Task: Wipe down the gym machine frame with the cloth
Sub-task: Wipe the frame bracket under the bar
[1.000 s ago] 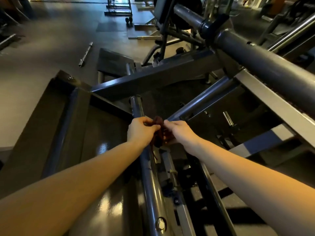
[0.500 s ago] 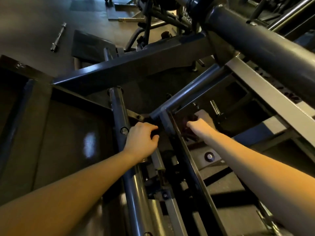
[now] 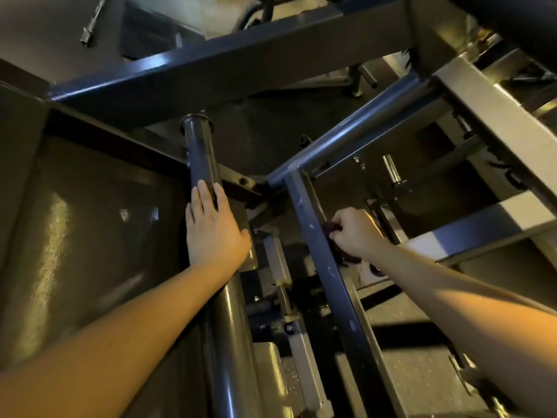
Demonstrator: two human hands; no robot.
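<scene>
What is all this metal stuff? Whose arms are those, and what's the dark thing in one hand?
This is one picture, taken by a camera worn on a person's head. It looks down at their own two arms. The metal bars are parts of a gym machine. The left hand lies flat on a round tube, perhaps to steady the person. The right hand is curled round a dark red cloth, right beside a slanted square bar. The cloth is for wiping the machine clean. At the top left, a short metal bar lies on the floor.
</scene>
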